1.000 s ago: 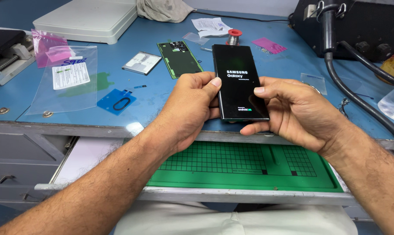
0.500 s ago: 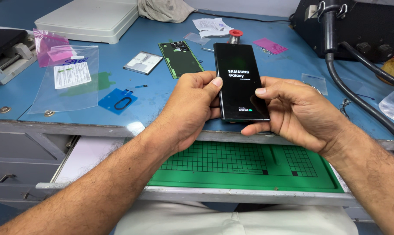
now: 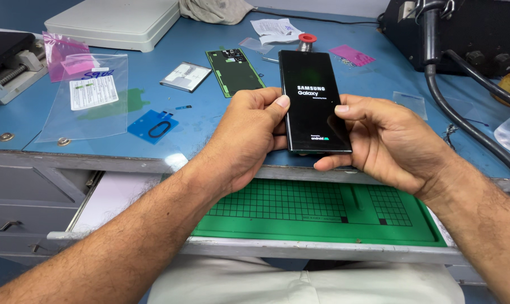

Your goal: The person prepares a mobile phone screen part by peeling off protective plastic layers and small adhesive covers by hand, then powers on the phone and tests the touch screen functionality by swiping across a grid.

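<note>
I hold a black smartphone (image 3: 313, 101) upright above the front edge of the blue workbench (image 3: 198, 118). Its dark screen shows white start-up lettering. My left hand (image 3: 246, 141) grips its left side, thumb on the left edge. My right hand (image 3: 387, 141) cups its right side and bottom, thumb on the right edge. Behind the phone lies a green back cover (image 3: 234, 71) with its inner side up, and a small grey rectangular part (image 3: 185, 76) beside it.
A clear plastic bag with a label (image 3: 88, 95), a pink bag (image 3: 63, 56) and a blue adhesive piece (image 3: 152, 125) lie left. A white machine (image 3: 117, 22) sits behind. Black hoses (image 3: 469, 121) run along the right. An open drawer holds a green grid mat (image 3: 322, 211).
The phone and both hands stay in almost the same place; the grip is unchanged.
</note>
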